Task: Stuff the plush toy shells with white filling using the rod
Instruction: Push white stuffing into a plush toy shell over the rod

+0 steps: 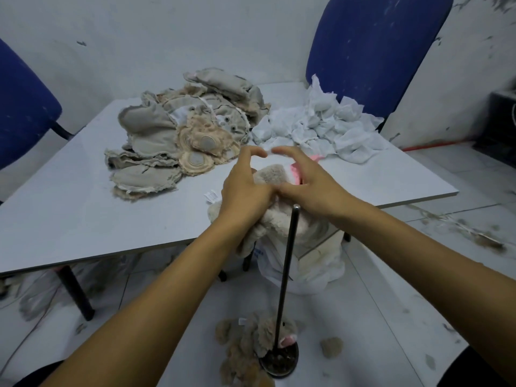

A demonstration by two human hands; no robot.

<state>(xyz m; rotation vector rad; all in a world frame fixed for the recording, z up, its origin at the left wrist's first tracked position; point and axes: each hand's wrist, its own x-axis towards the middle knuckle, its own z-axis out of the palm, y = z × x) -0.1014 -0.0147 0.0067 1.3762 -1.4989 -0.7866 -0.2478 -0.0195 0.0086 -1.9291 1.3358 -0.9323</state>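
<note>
Both hands' grip is closed on the plush toy shell (272, 174): it is held by the left hand (245, 191) and right hand (310, 185) above the bench (83, 196) edge, just over the rod (287, 263) tip. If the shell's opening is missed, the fabric could be pierced or slip aside. Unstuffed shells (178, 129) and the white filling (321, 124) lie well apart from the hands.

A pale grey table (83, 196) is seen, on which a heap of flat beige plush shells (178, 135) and, just beside it, a pile of white filling (321, 127) are laid. On the tiled floor (377, 317), a stuffed brown plush toy (245, 342) is found against the round base (279, 361) of an upright rod (287, 263).
</note>
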